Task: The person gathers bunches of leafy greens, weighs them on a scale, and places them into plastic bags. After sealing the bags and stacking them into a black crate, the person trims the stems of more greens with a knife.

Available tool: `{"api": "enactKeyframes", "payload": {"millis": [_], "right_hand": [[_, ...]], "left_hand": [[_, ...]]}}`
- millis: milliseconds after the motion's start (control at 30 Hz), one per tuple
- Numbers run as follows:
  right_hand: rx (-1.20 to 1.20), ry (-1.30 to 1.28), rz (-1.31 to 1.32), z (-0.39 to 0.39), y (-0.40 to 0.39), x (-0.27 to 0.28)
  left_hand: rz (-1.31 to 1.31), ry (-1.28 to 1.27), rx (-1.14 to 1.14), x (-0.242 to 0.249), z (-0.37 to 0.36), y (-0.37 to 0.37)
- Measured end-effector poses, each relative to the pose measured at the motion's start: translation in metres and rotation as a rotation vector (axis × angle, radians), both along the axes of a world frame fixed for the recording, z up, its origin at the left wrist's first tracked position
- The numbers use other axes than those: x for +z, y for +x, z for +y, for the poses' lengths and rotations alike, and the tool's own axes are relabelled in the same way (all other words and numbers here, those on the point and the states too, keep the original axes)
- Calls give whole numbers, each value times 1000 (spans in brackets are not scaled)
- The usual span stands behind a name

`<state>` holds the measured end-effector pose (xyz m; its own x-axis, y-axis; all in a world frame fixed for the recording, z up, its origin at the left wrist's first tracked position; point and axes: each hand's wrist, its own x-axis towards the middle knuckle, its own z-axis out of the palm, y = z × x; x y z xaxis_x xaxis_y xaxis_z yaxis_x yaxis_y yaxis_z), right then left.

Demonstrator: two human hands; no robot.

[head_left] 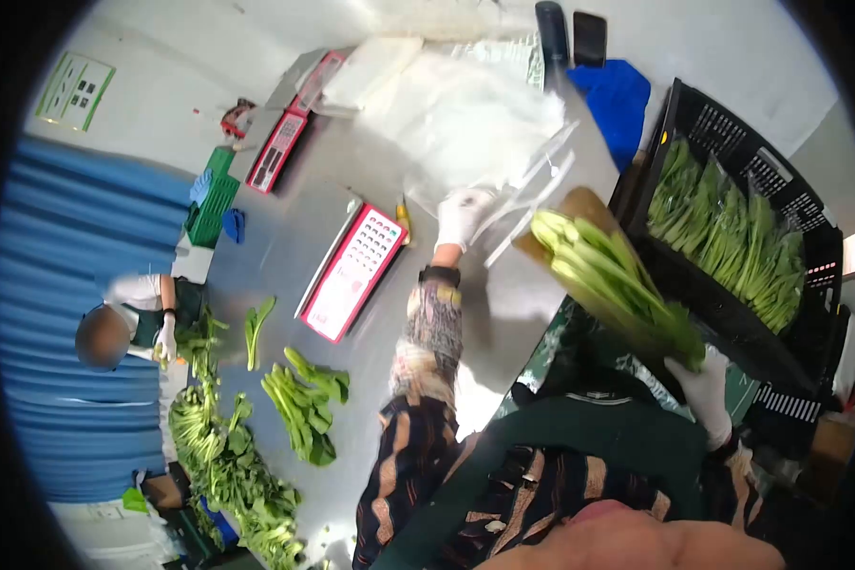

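Note:
My left hand [462, 218], in a white glove, is at the lower edge of a pile of clear plastic bags [456, 119], its fingers closed on the plastic. At the right, my gloved right hand [705, 394] holds the leafy end of a bundle of green leafy vegetables [603, 271]. The bundle's pale stems point up and left, with a brown wrap around part of it. Just left of my left hand lie a yellow tool [403, 220] and a red and white scale [356, 271].
A black crate [670, 142] of bagged greens stands at the right. Loose greens [304, 404] and a larger heap [228, 456] lie on the metal table [370, 380]. Another person [147, 318] handles greens at the far left. A second scale [280, 147] sits farther back.

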<state>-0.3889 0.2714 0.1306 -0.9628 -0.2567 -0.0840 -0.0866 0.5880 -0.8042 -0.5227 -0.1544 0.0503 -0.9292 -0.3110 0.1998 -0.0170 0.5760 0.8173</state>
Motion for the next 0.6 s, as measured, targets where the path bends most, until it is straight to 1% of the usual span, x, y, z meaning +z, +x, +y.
{"api": "enactKeyframes", "payload": {"millis": [33, 67, 100, 133, 167, 200, 233, 333, 400, 467, 500, 533, 600], "right_hand": [[-72, -96, -134, -5, -5, -7], [-47, -91, -140, -10, -12, -8], [-12, -86, -56, -18, -19, -8], [8, -86, 16, -25, -22, -9], [11, -22, -16, -27, -25, -11], [19, -44, -8, -28, -29, -17], [13, -66, -39, -30, -31, -22], [17, -99, -55, -30, -34, -29], [15, -117, -44, -35, -38, -28], [67, -42, -7, -40, -41, -20], [128, -4, 147, -40, -44, -26], [149, 4, 78, -40, -46, -26], [140, -92, 21, -41, -45, -26]], "left_hand": [[-190, -105, -40, -27, -7, 5], [-360, -202, -74, -31, -4, 7], [-225, -213, 2, -33, -3, 5], [-231, -220, 5, -35, -2, 3], [3, -265, 7, -24, 6, 6], [239, -304, 14, -16, 12, 11], [230, -300, 25, -8, 16, 16], [144, 297, 135, 5, 23, 23], [151, 251, 105, -3, 18, 21], [-62, -375, 143, -12, 13, 29], [89, -158, 178, -10, 15, 30], [230, 1, 84, -10, 19, 33], [115, -90, 86, -9, 18, 39]]}}
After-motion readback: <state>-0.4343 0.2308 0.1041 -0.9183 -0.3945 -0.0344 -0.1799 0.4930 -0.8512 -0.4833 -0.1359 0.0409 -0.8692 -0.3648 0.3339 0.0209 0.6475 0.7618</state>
